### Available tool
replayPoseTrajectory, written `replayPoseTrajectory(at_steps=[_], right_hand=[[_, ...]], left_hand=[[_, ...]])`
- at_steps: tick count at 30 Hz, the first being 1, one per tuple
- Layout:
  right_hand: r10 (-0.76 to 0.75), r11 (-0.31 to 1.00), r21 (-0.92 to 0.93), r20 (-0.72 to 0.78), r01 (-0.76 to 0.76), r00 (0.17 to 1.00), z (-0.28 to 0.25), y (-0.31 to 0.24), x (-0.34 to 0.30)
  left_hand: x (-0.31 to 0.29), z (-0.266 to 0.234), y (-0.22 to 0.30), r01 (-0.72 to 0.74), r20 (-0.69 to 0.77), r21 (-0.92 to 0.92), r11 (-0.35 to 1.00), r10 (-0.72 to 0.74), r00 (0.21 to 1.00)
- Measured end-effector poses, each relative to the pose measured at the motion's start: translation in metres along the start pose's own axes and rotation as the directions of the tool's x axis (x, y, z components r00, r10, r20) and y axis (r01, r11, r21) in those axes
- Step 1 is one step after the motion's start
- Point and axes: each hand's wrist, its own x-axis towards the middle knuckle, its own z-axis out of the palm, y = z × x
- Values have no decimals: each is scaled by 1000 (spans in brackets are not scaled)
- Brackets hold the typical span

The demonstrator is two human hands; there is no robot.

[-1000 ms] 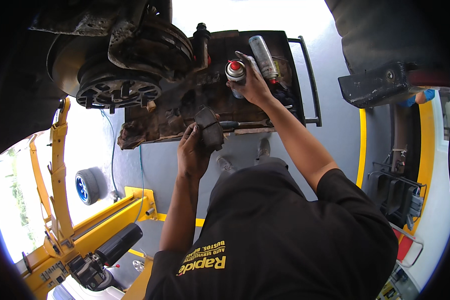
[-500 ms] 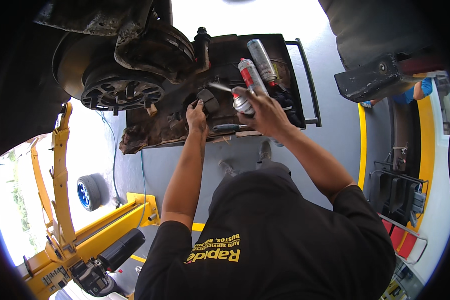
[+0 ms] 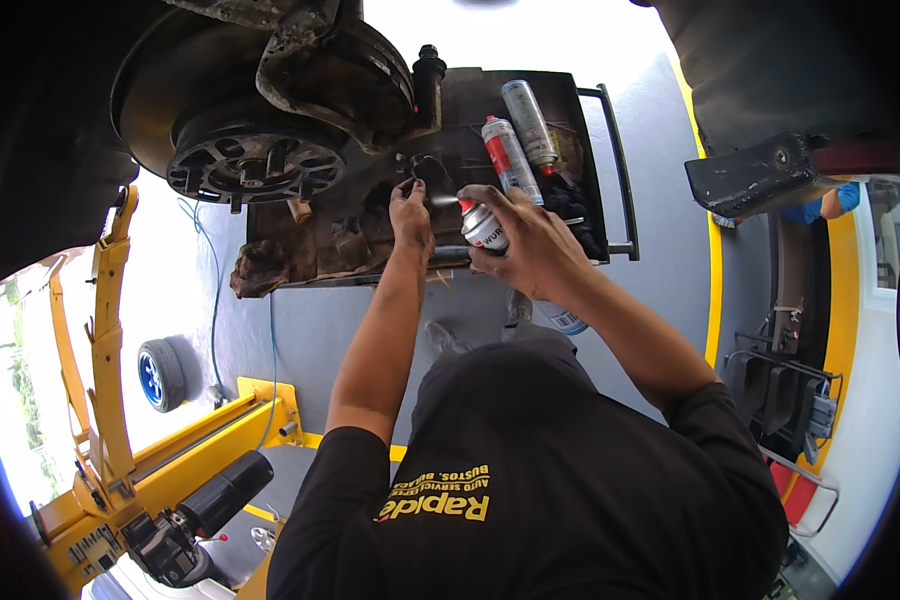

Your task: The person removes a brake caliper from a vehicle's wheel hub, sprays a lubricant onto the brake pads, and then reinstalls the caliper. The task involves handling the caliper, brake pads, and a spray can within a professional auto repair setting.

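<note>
My left hand [image 3: 411,218] pinches a dark brake pad [image 3: 433,178] above the black tray cart [image 3: 478,92]. The pad blends into the dark tray, so its outline is hard to make out. In my right hand [image 3: 535,242] is a spray can [image 3: 483,228] with a red nozzle, tilted toward the pad. A pale mist leaves the nozzle and reaches the gap between my hands. Beyond my right hand, a red-and-silver can [image 3: 510,158] and a silver-blue can [image 3: 530,122] lie on the tray.
A wheel hub [image 3: 255,172] with studs and a disc overhangs the tray's left side. Crumpled brown rags [image 3: 260,265] lie at its near left corner, black gloves [image 3: 575,208] at right. A yellow lift [image 3: 115,350] stands left, near a tyre [image 3: 167,375]. Another person's arm [image 3: 832,205] shows far right.
The brake pad has turned in my left hand, its broad grey face now less visible. My right hand with the spray can has shifted slightly nearer to me. The mist continues.
</note>
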Motion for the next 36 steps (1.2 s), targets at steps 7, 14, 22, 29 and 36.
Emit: replayPoseTrajectory(at_steps=[7,14,22,29,36], right_hand=[[22,1000,3,48,-22,999,-7,5,9],[-56,929,316,-398,195,916,35,72,67],[-48,991,106,-306,84,951,50,94,55],[-73,887,381,-442,261,894,-11,31,37],[118,295,952,44,-77,992,14,17,31]], left_hand=[[5,-22,16,122,100,-112,986,-111,989],[-33,-28,67,229,274,-143,963,-183,944],[-69,-21,110,192,389,-96,977,-141,910],[-108,7,124,277,525,-196,941,-138,840],[-145,35,142,195,578,-229,954,-28,815]])
